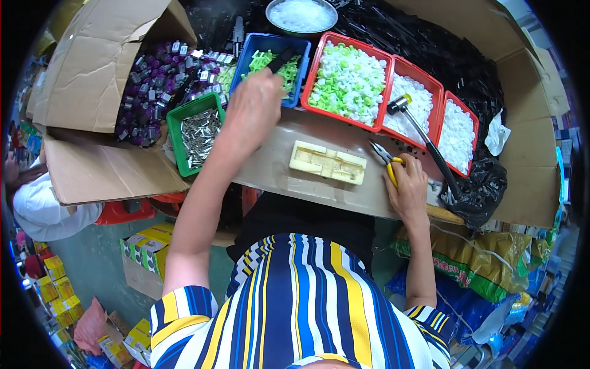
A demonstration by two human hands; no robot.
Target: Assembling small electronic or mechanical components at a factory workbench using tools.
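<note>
My left hand [253, 104] reaches forward over the blue tray [301, 61] of pale green plastic parts, its fingers closed on a small black piece at the tray's middle. My right hand [407, 184] rests on the brown work board [276, 166] and grips yellow-handled pliers [386, 161], whose jaws point up and left. A cream plastic jig block [327, 162] lies on the board between the two hands.
A green tray of metal pins [198, 132] sits left of my left arm beside a heap of purple parts [153, 92]. Red trays hold green-and-white parts [348, 80] and white parts [458, 132]. A hammer [424, 138] lies across them. A bowl [301, 15] stands behind; cardboard walls surround.
</note>
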